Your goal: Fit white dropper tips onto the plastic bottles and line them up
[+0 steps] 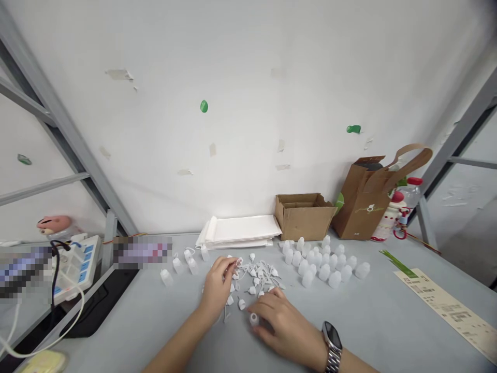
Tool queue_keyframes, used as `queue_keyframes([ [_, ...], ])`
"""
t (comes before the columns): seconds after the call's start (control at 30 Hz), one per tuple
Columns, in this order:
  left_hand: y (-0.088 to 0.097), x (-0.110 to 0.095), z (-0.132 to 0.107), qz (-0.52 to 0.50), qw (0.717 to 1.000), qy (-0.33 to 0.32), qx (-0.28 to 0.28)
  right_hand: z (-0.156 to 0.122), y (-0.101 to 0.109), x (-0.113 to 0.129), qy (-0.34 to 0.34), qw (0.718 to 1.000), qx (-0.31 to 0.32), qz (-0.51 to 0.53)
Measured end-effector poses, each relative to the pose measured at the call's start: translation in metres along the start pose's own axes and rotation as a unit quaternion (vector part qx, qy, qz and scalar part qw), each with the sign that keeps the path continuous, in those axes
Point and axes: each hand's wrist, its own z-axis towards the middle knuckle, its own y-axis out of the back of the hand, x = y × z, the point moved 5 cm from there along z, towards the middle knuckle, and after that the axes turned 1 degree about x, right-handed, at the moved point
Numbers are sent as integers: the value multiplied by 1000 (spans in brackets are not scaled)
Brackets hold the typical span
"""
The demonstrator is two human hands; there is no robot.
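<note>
Plastic caps (256,277) between hands | left hand (218,286): fingers pinched on one | right hand (281,326): fingers clamped on vial (253,319) | bottles (322,261) beyond

Right of centre, the bottles (324,272) are showing translucent, frosted plastic, matt and smooth. The tethered caps (252,273) are reading as opaque white plastic, slightly glossier. Far off, the cardboard box (303,223) is showing rough, matt corrugated board; the paper bag (359,207) beside it, matt kraft paper. Near right, the watch bracelet (332,360) is gleaming, polished metal. The tabletop (373,321) is appearing smooth, matt grey. At far left, the shelf upright (66,134) is showing painted metal.
</note>
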Motion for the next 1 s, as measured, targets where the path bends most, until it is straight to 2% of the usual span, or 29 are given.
queue_keyframes([
  [0.2,-8,11,0,-158,980,117,17,-2,12,3,-48,998,-24,23],
  [0.3,-10,12,-2,-205,968,145,21,-3,17,0,-68,996,-49,38],
  [0.6,-11,-15,-8,-125,984,75,98,-2,14,-10,-68,989,-100,87],
  [0.77,-13,-17,-10,-88,990,44,105,-1,19,-15,-90,980,-157,86],
  [1.0,-15,-16,-13,-48,992,21,118,-2,21,-19,-110,977,-170,60],
])
